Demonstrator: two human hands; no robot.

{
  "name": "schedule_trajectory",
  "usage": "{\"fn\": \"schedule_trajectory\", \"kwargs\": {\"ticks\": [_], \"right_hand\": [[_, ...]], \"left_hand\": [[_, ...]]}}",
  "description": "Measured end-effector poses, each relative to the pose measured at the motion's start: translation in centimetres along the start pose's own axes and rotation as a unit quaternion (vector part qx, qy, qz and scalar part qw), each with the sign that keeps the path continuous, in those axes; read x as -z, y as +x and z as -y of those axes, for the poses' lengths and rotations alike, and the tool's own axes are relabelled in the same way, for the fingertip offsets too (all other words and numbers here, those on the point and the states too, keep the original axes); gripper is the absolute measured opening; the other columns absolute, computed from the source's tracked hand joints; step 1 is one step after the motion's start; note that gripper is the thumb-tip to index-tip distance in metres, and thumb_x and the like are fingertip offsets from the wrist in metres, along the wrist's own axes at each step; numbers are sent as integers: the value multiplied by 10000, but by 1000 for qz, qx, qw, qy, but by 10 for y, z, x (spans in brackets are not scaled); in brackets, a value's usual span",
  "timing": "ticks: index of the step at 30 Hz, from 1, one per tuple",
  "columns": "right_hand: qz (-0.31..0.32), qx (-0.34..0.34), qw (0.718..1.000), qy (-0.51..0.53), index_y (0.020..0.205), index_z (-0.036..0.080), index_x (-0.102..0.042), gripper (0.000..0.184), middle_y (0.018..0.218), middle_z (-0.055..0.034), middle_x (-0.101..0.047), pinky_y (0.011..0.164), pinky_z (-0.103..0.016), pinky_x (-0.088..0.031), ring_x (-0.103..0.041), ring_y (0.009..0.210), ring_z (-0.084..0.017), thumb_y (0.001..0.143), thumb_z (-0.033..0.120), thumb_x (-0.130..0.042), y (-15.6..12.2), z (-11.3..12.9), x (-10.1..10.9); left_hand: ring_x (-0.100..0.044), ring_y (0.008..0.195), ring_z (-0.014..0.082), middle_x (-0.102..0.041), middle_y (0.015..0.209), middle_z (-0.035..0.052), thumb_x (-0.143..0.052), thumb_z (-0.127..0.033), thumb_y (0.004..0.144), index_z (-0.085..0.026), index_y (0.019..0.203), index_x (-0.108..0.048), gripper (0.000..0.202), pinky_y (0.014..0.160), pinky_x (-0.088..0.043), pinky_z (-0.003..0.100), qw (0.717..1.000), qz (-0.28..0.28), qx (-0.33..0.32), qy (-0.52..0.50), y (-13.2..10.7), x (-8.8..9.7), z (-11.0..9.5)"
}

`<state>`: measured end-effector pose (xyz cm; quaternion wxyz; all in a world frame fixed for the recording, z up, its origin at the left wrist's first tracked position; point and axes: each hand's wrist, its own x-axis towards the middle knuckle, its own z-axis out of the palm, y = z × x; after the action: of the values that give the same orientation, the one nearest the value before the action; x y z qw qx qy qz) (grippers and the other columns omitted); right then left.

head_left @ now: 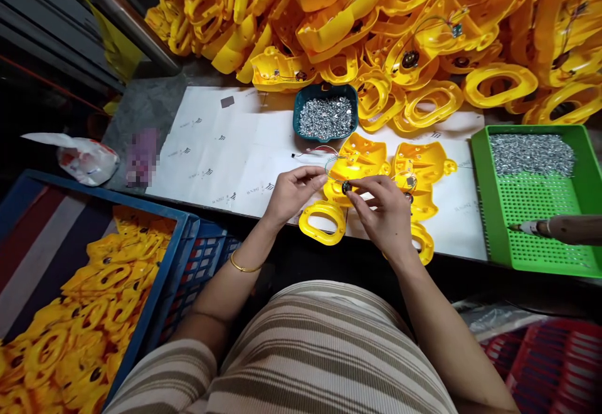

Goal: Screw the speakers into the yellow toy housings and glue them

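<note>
My left hand (291, 191) pinches thin wires (329, 166) that loop up from a small round black speaker (347, 186). My right hand (383, 213) pinches that speaker between thumb and fingers. Both hands hover over a yellow plastic shell (360, 157) lying open on the white paper at the table's near edge. A second yellow shell (423, 160) lies just to its right, and a yellow handle loop (324, 221) sticks out below my left hand.
A teal bowl of small screws (326, 116) stands behind the shells. A green tray (531, 204) with screws is at the right, with a screwdriver (559, 229) lying over it. Yellow shells are heaped at the back (423, 19). A blue crate (155, 295) of yellow parts stands at lower left.
</note>
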<state>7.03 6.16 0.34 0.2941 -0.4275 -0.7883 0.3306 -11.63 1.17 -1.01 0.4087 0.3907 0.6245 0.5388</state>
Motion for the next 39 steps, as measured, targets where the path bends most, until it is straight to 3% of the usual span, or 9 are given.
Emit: {"fn": "schedule_trajectory", "kwargs": {"ticks": [2, 4, 10, 15, 20, 26, 29, 32, 39], "right_hand": [[26, -5, 993, -115, 1046, 194, -730, 230, 1006, -90, -637, 603, -281, -500, -639, 782, -174, 905, 335, -617, 3, 3, 4], [55, -18, 976, -208, 1062, 210, -729, 228, 989, -83, -639, 560, -273, -414, -624, 769, -179, 920, 332, -598, 6, 9, 5], [90, -39, 939, -330, 1103, 259, -709, 281, 1035, -66, -656, 500, -273, -180, -593, 764, -178, 966, 411, -517, 8, 19, -6], [90, -36, 937, -337, 1069, 256, -718, 274, 1003, -52, -663, 497, -286, -163, -575, 733, -165, 959, 406, -517, 5, 18, -7], [101, -31, 933, -345, 1057, 227, -712, 252, 1003, -70, -658, 500, -282, -181, -583, 787, -180, 957, 350, -516, 1, 25, -4], [131, -36, 922, -363, 1075, 213, -700, 245, 1020, -82, -643, 485, -293, -192, -594, 811, -186, 958, 273, -493, 1, 29, -5], [115, -29, 930, -348, 1071, 238, -702, 249, 1011, -58, -646, 488, -291, -187, -589, 810, -181, 964, 346, -504, -1, 22, -6], [96, -28, 944, -315, 1068, 252, -707, 248, 995, -45, -644, 498, -280, -211, -584, 804, -173, 956, 378, -525, -2, 14, -6], [93, 35, 932, -349, 1020, 223, -705, 239, 939, -82, -634, 518, -307, -221, -538, 890, -215, 973, 306, -486, -3, 13, -6]], "left_hand": [[-620, 861, 125, -669, 1109, 82, -728, -347, 784, -153, 1070, -715, 346, 740, -533, 218, 998, -8, -23, 50, 4, 3, 11], [-609, 943, 141, -631, 1202, 103, -725, -312, 777, -151, 1241, -644, 498, 764, -541, 222, 998, 24, -7, 56, 7, 2, 21], [-536, 722, 38, -615, 1072, 52, -668, -178, 793, -169, 1455, -445, 699, 719, -503, 164, 996, 58, 60, 15, -2, -14, 30], [-522, 690, 38, -645, 1023, 39, -639, -150, 797, -169, 1498, -364, 753, 677, -496, 148, 995, 53, 79, -32, -14, -23, 23], [-590, 734, 78, -679, 1121, 82, -611, -151, 803, -188, 1488, -380, 724, 664, -533, 186, 997, 53, 63, 8, -22, -28, 19], [-521, 462, 66, -678, 727, -14, -623, -206, 830, -182, 1479, -380, 694, 453, -431, 169, 993, 37, 75, 85, -20, -35, 19], [-526, 457, 40, -712, 991, 51, -610, -160, 819, -181, 1447, -400, 662, 454, -439, 168, 993, 15, 67, 92, -16, -38, 20], [-571, 514, 37, -658, 1217, 85, -602, -124, 813, -204, 1426, -400, 650, 515, -494, 178, 995, 11, 64, 81, -14, -40, 19], [-562, 502, 48, -672, 1197, 93, -605, -162, 842, -202, 1457, -379, 656, 515, -494, 190, 992, 33, 95, 82, -11, -39, 18]]}}
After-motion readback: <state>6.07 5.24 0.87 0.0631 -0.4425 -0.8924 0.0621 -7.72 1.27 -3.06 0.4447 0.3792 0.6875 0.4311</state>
